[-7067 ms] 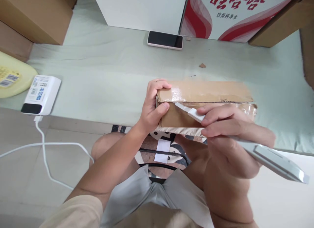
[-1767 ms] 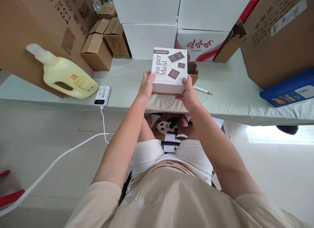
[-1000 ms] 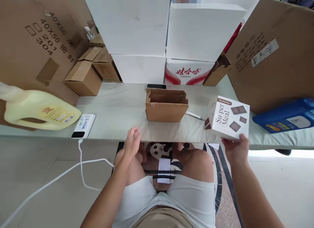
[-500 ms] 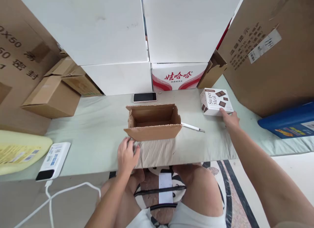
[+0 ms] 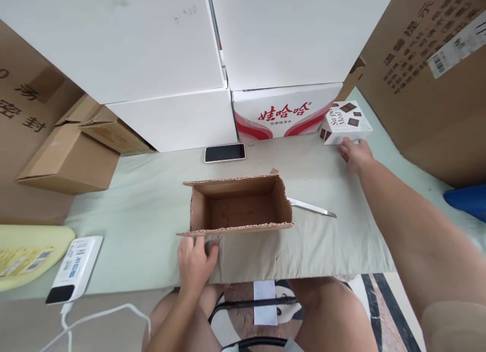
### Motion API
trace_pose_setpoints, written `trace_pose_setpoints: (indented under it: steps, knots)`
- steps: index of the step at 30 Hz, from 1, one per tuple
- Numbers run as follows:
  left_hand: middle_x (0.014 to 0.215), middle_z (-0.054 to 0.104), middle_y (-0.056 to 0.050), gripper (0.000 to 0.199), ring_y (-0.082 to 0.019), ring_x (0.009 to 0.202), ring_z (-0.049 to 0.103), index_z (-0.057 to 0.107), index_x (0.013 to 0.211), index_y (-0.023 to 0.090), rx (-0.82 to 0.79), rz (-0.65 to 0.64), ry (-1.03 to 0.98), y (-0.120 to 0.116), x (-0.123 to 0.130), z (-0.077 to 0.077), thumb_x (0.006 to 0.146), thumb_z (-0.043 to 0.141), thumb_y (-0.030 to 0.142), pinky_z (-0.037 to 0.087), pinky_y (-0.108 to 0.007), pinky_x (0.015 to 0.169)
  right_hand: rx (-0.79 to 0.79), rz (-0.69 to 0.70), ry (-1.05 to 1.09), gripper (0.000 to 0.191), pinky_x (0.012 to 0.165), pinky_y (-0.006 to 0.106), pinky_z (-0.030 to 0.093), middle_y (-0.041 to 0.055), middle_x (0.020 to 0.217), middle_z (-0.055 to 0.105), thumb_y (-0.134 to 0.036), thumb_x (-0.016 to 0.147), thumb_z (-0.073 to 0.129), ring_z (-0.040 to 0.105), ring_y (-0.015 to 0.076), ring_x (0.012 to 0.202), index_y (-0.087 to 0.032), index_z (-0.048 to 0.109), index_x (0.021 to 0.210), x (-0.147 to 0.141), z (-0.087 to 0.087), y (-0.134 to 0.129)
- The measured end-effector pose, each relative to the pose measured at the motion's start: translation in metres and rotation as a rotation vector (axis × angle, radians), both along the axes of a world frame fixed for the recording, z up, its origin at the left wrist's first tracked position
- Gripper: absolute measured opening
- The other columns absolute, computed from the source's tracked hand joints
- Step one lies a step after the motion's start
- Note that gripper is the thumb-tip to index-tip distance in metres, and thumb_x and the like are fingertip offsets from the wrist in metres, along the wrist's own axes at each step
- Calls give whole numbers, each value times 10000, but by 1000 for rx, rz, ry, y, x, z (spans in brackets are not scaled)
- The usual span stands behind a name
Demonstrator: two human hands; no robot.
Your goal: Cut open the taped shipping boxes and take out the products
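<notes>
An open-topped cardboard box (image 5: 239,229) with rough-cut edges stands in the middle of the cloth-covered table. My left hand (image 5: 195,263) is just in front of its left corner, fingertips at the box's lower front, thumb apart, not gripping it. To the right, my right hand (image 5: 356,154) is open at the front side of a white box printed "Su-per Meal" (image 5: 349,134) with chocolate pictures. Its fingertips seem to touch that box without wrapping round it. A slim white-handled knife (image 5: 313,207) lies between the cardboard box and my right arm.
A phone (image 5: 225,152) lies behind the cardboard box. White cartons (image 5: 170,119) stack along the back. Large brown cartons stand at both sides. At left are a pale yellow bottle (image 5: 30,251) and a power bank (image 5: 76,268) with a white cable (image 5: 110,311).
The white "Su-per Meal" box has moved back toward the white cartons, with my right hand following it. My left hand stays by the cardboard box. The view has shifted somewhat.
</notes>
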State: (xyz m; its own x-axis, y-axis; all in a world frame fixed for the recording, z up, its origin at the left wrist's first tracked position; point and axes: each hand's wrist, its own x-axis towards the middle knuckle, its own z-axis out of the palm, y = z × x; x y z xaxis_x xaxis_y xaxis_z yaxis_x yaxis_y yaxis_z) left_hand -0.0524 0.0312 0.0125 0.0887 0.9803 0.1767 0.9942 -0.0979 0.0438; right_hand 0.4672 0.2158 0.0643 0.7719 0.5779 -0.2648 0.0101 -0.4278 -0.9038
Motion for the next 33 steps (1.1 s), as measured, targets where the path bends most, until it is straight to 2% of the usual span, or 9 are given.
trace_pose_setpoints:
  steps: [6, 10, 14, 17, 21, 24, 26, 30, 33]
  knots:
    - [1148, 648, -216, 317, -401, 1203, 599, 707, 1115, 125, 6, -1, -152, -2, 7, 5, 902, 548, 298, 483, -535, 1021, 29, 221, -55, 297, 904, 289, 586, 83, 1227, 705, -227, 912, 666, 714, 169, 1071, -203, 610, 1202, -56, 24, -35]
    - [1311, 631, -243, 325, -424, 1359, 525, 684, 1150, 126, -27, 0, -342, -5, 13, 11, 882, 572, 270, 408, -591, 1126, 258, 623, -21, 391, 1008, 406, 580, 56, 1294, 685, -528, 901, 660, 699, 217, 1160, -281, 625, 1203, -124, 54, -105]
    - [1269, 663, -228, 258, -436, 1369, 522, 673, 1052, 148, -4, -3, -630, -7, 13, 15, 828, 605, 255, 355, -638, 1165, 460, 991, -203, 608, 1119, 551, 504, 113, 1572, 484, -696, 820, 693, 496, 325, 1457, -323, 620, 1294, -191, 68, -170]
    - [1293, 660, -192, 391, -345, 1315, 589, 604, 1213, 157, 12, -12, -738, -8, 3, 22, 845, 571, 284, 460, -544, 1122, 481, 973, -472, 381, 1190, 605, 417, 148, 1565, 479, -558, 802, 775, 405, 370, 1522, -243, 717, 1007, -221, 69, -196]
    - [1563, 490, -195, 640, -302, 1485, 459, 476, 1421, 179, 123, -185, -912, -25, -11, 51, 868, 596, 477, 435, -496, 1187, 553, 934, -545, 179, 1168, 604, 448, 129, 1542, 522, -398, 880, 704, 534, 351, 1426, -226, 707, 832, -235, 73, -228]
    - [1496, 595, -150, 545, -322, 1470, 490, 652, 1257, 221, 143, -395, -1017, -48, -10, 77, 879, 609, 611, 418, -547, 1205, 609, 930, -590, 103, 1170, 581, 467, 107, 1485, 573, -349, 882, 708, 560, 330, 1401, -251, 722, 857, -240, 77, -261]
    - [1331, 718, -123, 459, -327, 1403, 564, 739, 1082, 233, 93, -420, -1031, -63, -5, 86, 895, 599, 628, 445, -581, 1179, 619, 873, -594, 83, 1150, 571, 496, 98, 1426, 617, -345, 879, 719, 593, 318, 1363, -268, 727, 909, -244, 74, -281]
    - [1071, 810, -99, 464, -339, 1299, 642, 784, 896, 242, 57, -413, -1054, -80, 4, 85, 896, 598, 667, 461, -626, 1147, 593, 739, -497, 353, 1094, 547, 551, 85, 1379, 679, -358, 873, 737, 640, 295, 1312, -305, 672, 1217, -247, 52, -307]
    - [1046, 815, -99, 569, -334, 1295, 638, 751, 712, 247, 52, -439, -1066, -80, 4, 83, 919, 517, 723, 445, -631, 1157, 611, 663, -453, 402, 1087, 552, 553, 89, 1361, 698, -373, 857, 755, 659, 304, 1288, -296, 661, 1240, -247, 39, -314]
